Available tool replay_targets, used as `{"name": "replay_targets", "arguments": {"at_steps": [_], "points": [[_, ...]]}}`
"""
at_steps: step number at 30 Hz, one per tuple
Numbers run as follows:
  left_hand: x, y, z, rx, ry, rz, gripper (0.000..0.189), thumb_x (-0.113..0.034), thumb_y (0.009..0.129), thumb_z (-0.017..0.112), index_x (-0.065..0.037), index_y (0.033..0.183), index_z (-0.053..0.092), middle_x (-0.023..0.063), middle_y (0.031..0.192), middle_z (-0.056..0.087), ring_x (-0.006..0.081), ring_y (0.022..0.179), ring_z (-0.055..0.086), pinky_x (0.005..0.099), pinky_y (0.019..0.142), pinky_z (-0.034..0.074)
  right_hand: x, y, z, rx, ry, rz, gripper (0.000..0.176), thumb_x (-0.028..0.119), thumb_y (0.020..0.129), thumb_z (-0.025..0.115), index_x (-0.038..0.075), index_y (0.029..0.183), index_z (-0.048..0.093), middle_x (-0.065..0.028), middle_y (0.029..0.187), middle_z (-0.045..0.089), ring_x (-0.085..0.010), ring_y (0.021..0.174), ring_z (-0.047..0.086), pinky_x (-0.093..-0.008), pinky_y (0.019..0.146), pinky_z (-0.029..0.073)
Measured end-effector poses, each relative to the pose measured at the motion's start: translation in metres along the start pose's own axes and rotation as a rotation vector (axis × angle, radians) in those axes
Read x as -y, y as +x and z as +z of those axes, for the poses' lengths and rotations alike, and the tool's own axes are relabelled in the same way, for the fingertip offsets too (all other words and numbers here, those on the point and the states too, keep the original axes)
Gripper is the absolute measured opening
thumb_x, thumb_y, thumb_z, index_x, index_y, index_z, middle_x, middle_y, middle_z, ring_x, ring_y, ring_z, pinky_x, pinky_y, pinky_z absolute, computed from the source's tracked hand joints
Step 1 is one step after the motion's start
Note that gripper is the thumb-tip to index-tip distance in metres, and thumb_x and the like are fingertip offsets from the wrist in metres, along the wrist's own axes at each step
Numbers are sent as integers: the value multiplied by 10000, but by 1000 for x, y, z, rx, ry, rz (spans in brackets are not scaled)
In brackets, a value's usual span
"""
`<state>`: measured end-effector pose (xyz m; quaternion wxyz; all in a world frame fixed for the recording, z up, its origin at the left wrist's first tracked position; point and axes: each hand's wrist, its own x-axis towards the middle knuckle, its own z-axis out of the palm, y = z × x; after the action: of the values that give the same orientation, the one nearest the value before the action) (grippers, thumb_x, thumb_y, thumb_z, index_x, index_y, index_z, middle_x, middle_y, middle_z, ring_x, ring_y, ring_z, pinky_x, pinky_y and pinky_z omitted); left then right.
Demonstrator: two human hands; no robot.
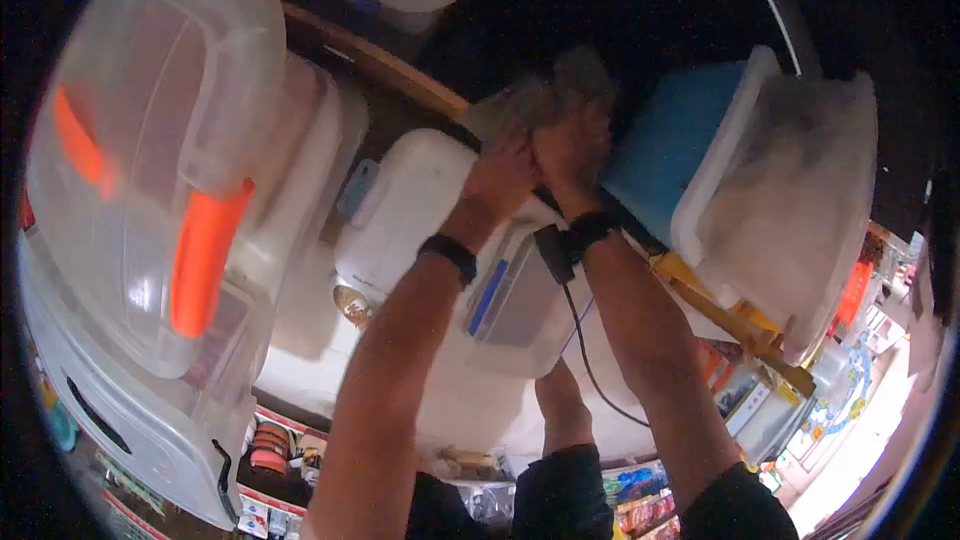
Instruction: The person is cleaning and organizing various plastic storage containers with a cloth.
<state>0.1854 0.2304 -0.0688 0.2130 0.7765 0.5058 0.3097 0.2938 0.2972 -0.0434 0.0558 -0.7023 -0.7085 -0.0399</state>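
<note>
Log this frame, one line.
left hand, right hand: near blurred grey item, grips unclear | blue tub: right of hands | orange-clipped box: far left

Left grip point(503, 170) and right grip point(572, 147) placed at the shelf edge point(398, 68), tub point(800, 200) set to their right, bin point(242, 50) to their left.

Items I saw: black left wristband point(449, 256); black right wristband point(590, 232), dark box point(553, 252) and thin cable point(578, 326) beside it; black right sleeve point(735, 505).

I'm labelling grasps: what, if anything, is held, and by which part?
Cannot be told: the left grip and right grip are at a dim, greyish shape, but darkness hides what it is and whether they hold it.
</note>
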Motion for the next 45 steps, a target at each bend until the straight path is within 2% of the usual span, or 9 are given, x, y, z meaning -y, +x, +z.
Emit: {"name": "replay_targets", "arguments": {"at_steps": [2,9,11,13,15,33,35,37,45], "points": [[20,12,-44,341,65,-123,492,-202,874,562,-49,1340,591,148,1454,504,336,1409,381,458,1174,336,32,10,1,99,64,119,617,393,818,668,155,1371,530,-192,1406,492,-443,1275,444,-552,1057,377],[111,-5,-100,275,711,113,490,-219,870,566,-44,1327,583,141,1407,546,331,1330,470,498,1115,386,142,39,26,-128,383,-65,719,332,673,788,151,1335,571,-176,1360,524,-410,1209,473,-532,1029,368],[117,-16,-94,49,179,-370,446,-214,849,584,-59,1264,631,126,1351,582,326,1282,513,499,1089,405,157,32,37,-147,445,-46,722,308,665,796,135,1329,574,-187,1357,521,-417,1204,476,-517,1021,379],[101,-24,-102,135,508,-216,426,-205,836,596,-69,1236,650,122,1328,591,329,1278,515,497,1080,410,156,25,21,-169,510,-24,724,285,656,804,118,1323,577,-198,1353,518,-423,1199,479,-502,1012,390],[88,-38,-112,204,835,-51,407,-195,823,607,-78,1207,669,118,1304,600,332,1275,516,495,1070,416,152,2,-16,259,568,-93,599,150,689,767,87,1260,599,-217,1300,531,-432,1159,493,-497,986,403],[-14,83,44,11,-1061,-328,528,-311,823,720,-6,1243,624,192,1325,579,377,1279,498,465,1090,415,-22,71,-28,-376,1023,335,524,-15,749,602,-29,1273,591,-228,1351,565,-408,1307,461,-460,1120,371],[-15,74,41,41,-611,-220,528,-307,821,718,-8,1246,624,189,1313,586,373,1274,502,465,1086,420,-16,70,-29,-274,1193,563,517,20,752,622,-44,1264,596,-233,1335,578,-413,1325,445,-463,1121,369],[-3,72,34,95,-258,-137,527,-303,820,715,-10,1249,624,185,1301,594,369,1269,507,465,1081,424,-19,79,-17,-202,149,41,544,115,745,664,-24,1267,597,-243,1330,574,-403,1302,462,-470,1108,379],[86,-4,-56,122,429,-105,388,-99,800,644,-79,1185,684,147,1284,600,365,1232,520,471,1021,473,118,61,18,-30,383,-82,528,195,729,696,14,1220,620,-233,1295,586,-386,1252,499,-468,1069,410]]}}
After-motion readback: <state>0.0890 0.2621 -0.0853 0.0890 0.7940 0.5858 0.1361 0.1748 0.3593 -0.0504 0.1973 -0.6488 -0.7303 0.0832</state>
